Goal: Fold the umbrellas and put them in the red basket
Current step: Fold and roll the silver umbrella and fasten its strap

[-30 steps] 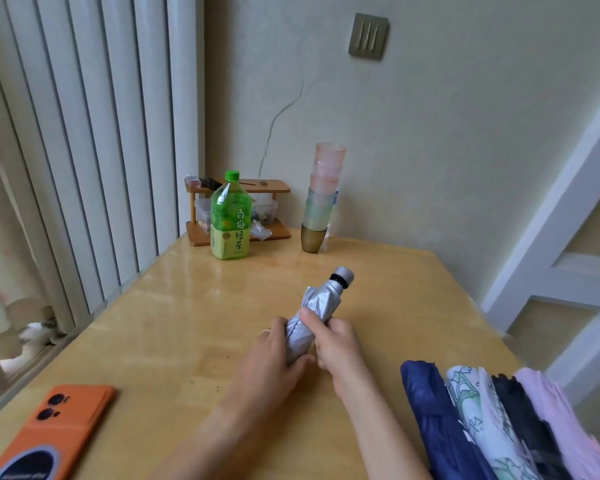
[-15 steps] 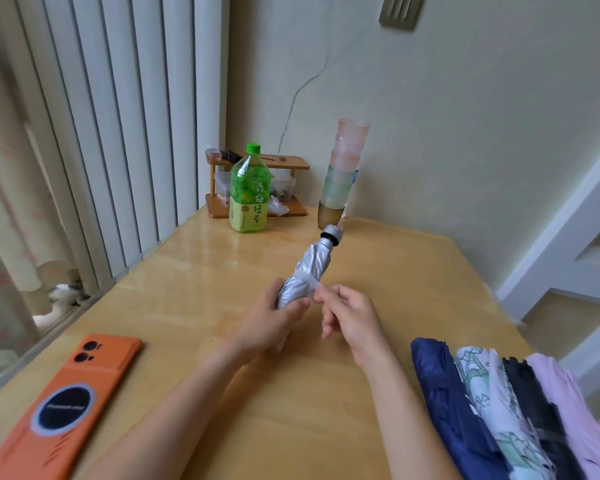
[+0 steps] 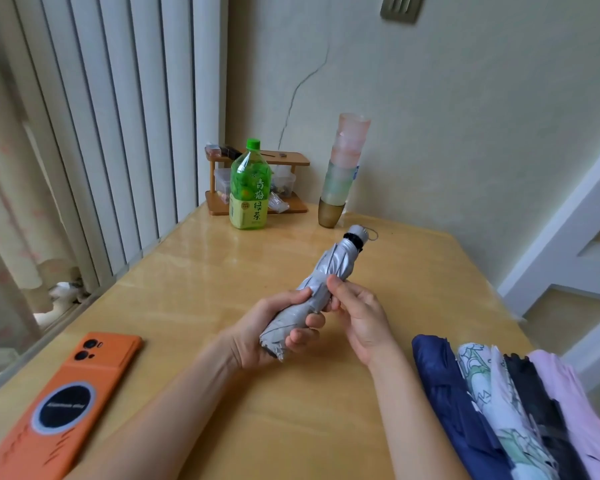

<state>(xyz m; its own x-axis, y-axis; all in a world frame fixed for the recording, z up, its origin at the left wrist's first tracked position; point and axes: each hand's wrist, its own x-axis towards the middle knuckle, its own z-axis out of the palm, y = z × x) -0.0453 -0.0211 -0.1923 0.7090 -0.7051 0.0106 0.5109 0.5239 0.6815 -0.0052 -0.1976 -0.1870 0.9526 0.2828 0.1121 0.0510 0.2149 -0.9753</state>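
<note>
A silver folded umbrella [image 3: 329, 268] is held above the wooden table [image 3: 194, 271], its capped end pointing up and away. My left hand [image 3: 274, 327] is wrapped around its lower end. My right hand [image 3: 357, 313] pinches the wrap strap at its middle with thumb and fingers. Several folded umbrellas lie side by side at the lower right: navy [image 3: 447, 393], white with green print [image 3: 492, 403], black [image 3: 537, 403] and pink [image 3: 575, 403]. No red basket is in view.
An orange phone [image 3: 63, 403] lies at the table's left front. At the back stand a green tea bottle [image 3: 250, 188], a small wooden rack [image 3: 288, 161] and a stack of plastic cups [image 3: 343, 168]. Vertical blinds [image 3: 101, 116] run along the left; a wall stands behind.
The umbrella has been lifted and tilted more upright. My right hand has shifted from gripping the body to pinching the strap around its middle. The view has moved closer and lower.
</note>
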